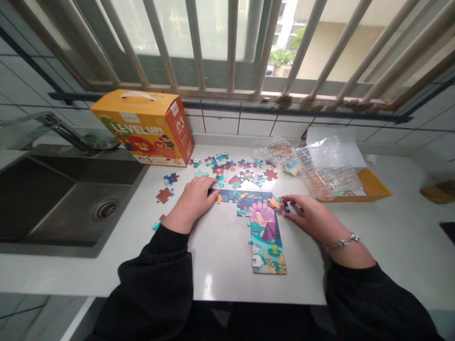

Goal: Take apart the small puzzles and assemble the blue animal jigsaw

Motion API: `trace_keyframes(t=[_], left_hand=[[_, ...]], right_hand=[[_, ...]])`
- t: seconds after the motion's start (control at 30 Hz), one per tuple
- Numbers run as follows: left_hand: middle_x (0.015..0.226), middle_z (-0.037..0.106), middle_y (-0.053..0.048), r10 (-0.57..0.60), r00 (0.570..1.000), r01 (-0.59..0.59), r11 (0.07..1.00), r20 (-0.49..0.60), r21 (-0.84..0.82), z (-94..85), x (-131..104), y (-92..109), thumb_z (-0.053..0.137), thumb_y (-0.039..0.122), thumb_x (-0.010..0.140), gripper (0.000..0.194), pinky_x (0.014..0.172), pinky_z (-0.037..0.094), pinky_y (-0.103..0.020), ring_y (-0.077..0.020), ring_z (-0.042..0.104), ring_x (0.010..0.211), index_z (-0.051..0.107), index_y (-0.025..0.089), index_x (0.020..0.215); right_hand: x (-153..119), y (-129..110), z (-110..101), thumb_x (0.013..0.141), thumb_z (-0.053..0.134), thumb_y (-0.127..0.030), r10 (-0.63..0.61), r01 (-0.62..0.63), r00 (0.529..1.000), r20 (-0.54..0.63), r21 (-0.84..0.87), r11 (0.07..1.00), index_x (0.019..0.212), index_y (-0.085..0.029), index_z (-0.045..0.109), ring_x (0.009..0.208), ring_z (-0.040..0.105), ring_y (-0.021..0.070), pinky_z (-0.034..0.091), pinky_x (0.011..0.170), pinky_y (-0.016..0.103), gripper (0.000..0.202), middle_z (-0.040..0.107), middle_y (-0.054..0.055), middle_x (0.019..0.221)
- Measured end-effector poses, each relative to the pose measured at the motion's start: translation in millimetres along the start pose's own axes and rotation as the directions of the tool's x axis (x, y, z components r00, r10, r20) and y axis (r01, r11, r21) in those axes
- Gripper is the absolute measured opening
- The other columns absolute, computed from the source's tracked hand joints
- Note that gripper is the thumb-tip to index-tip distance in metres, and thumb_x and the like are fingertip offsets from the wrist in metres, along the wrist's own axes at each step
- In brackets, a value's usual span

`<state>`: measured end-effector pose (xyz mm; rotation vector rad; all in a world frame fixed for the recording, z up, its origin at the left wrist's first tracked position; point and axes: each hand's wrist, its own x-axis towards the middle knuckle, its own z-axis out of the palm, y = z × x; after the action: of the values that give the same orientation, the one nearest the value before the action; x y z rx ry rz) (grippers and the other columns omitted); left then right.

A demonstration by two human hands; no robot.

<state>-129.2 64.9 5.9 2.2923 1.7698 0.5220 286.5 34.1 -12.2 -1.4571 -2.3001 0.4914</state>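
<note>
A partly joined jigsaw puzzle [265, 227] lies on the white counter, with a top strip running left and a wider column reaching down. My left hand [194, 199] rests at the left end of the strip, its thumb and fingertips around the end there. At the upper right corner, my right hand [307, 215] has its thumb and fingers on a dark puzzle piece [284, 206] beside the joined part. Several loose pieces [232, 166] are spread behind the strip. A brown piece [165, 195] lies left of my left hand.
An orange puzzle box [145, 128] stands at the back left, beside a dark sink [88, 189] with a faucet [67, 135]. At the back right, clear plastic wrap [330, 166] lies over an open box [377, 184]. Window bars rise behind the counter.
</note>
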Motion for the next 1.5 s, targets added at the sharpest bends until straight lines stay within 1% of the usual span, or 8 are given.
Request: trace_keyframes(t=[0.17, 0.37, 0.63, 0.9, 1.07, 1.23, 1.37, 1.5], left_hand=[[0.149, 0.074, -0.011, 0.278, 0.956, -0.263, 0.954, 0.095, -0.146, -0.3, -8, 12, 0.095, 0.035, 0.088, 0.052, 0.123, 0.047, -0.055, -0.0341, 0.064, 0.143, 0.076, 0.029, 0.136], [0.175, 0.054, -0.012, 0.531, 0.792, -0.449, 0.840, 0.300, -0.304, 23.0, -19, 55, 0.103, 0.049, 0.077, 0.074, 0.137, 0.022, -0.072, -0.0412, 0.045, 0.165, 0.074, 0.038, 0.145], [0.178, 0.048, -0.016, 0.617, 0.757, -0.532, 0.774, 0.217, -0.345, 42.4, -35, 99, 0.095, 0.055, 0.086, 0.073, 0.137, 0.027, -0.072, -0.0467, 0.044, 0.164, 0.072, 0.037, 0.153], [0.179, 0.046, -0.019, 0.666, 0.707, -0.581, 0.738, 0.236, -0.344, 70.9, -25, 131, 0.087, 0.061, 0.092, 0.071, 0.135, 0.027, -0.076, -0.0477, 0.043, 0.165, 0.070, 0.032, 0.155], [0.167, 0.060, -0.022, 0.608, 0.787, -0.464, 0.696, 0.105, -0.548, 64.9, -24, 129, 0.089, 0.050, 0.094, 0.071, 0.135, 0.036, -0.065, -0.0419, 0.055, 0.156, 0.065, 0.025, 0.157], [0.126, 0.079, -0.016, 0.199, 0.974, -0.020, 0.556, 0.110, -0.831, 47.4, -19, 112, 0.083, 0.058, 0.098, 0.078, 0.100, 0.064, -0.047, -0.0302, 0.079, 0.111, 0.051, 0.023, 0.161], [0.082, 0.073, -0.001, 0.090, 0.967, 0.191, 0.369, 0.240, -0.909, 38.5, -13, 87, 0.083, 0.064, 0.094, 0.055, 0.068, 0.057, -0.032, -0.0179, 0.070, 0.068, 0.064, 0.020, 0.121], [0.080, 0.077, -0.002, 0.043, 0.933, 0.305, 0.431, 0.357, -0.849, 17.1, -20, 52, 0.086, 0.057, 0.091, 0.046, 0.061, 0.048, -0.027, -0.0147, 0.066, 0.063, 0.065, 0.020, 0.107]], right_hand=[[-13, -7, 5, 0.097, 0.074, -0.041, 0.007, -0.011, 0.997, -0.071, -0.044, 0.999, 0.132, -0.021, 0.073, 0.095, 0.076, 0.0298, 0.062, 0.081, 0.043, 0.041, 0.080, 0.014, 0.112], [-30, 3, 1, 0.096, 0.076, -0.047, 0.111, -0.113, 0.987, -0.115, -0.013, 0.993, 0.140, -0.022, 0.065, 0.097, 0.077, 0.0295, 0.063, 0.085, 0.043, 0.052, 0.079, 0.014, 0.116], [-34, 0, -20, 0.100, 0.070, -0.046, 0.049, -0.052, 0.987, -0.155, -0.019, 0.998, 0.113, -0.025, 0.075, 0.098, 0.075, 0.0311, 0.063, 0.087, 0.046, 0.026, 0.079, 0.014, 0.113], [-30, 6, -26, 0.099, 0.068, -0.045, 0.103, -0.121, 0.973, -0.207, -0.074, 0.990, 0.114, -0.023, 0.074, 0.095, 0.075, 0.0319, 0.064, 0.086, 0.048, 0.028, 0.076, 0.015, 0.110], [-31, -12, -42, 0.098, 0.069, -0.047, 0.099, -0.155, 0.943, -0.318, -0.157, 0.975, 0.119, -0.023, 0.072, 0.089, 0.074, 0.0321, 0.064, 0.081, 0.050, 0.032, 0.075, 0.016, 0.112], [-3, -67, -33, 0.103, 0.073, -0.045, -0.122, 0.128, 0.964, -0.236, 0.012, 0.992, 0.129, -0.026, 0.067, 0.096, 0.075, 0.0304, 0.065, 0.084, 0.046, 0.033, 0.077, 0.013, 0.114], [38, -102, -2, 0.105, 0.075, -0.036, -0.363, 0.387, 0.913, -0.188, 0.115, 0.915, 0.126, -0.027, 0.065, 0.103, 0.075, 0.0281, 0.062, 0.092, 0.044, 0.025, 0.077, 0.010, 0.114], [68, -99, 28, 0.106, 0.072, -0.040, -0.375, 0.412, 0.904, -0.206, 0.181, 0.893, 0.115, -0.027, 0.067, 0.093, 0.072, 0.0246, 0.060, 0.084, 0.039, 0.017, 0.076, 0.008, 0.106]])
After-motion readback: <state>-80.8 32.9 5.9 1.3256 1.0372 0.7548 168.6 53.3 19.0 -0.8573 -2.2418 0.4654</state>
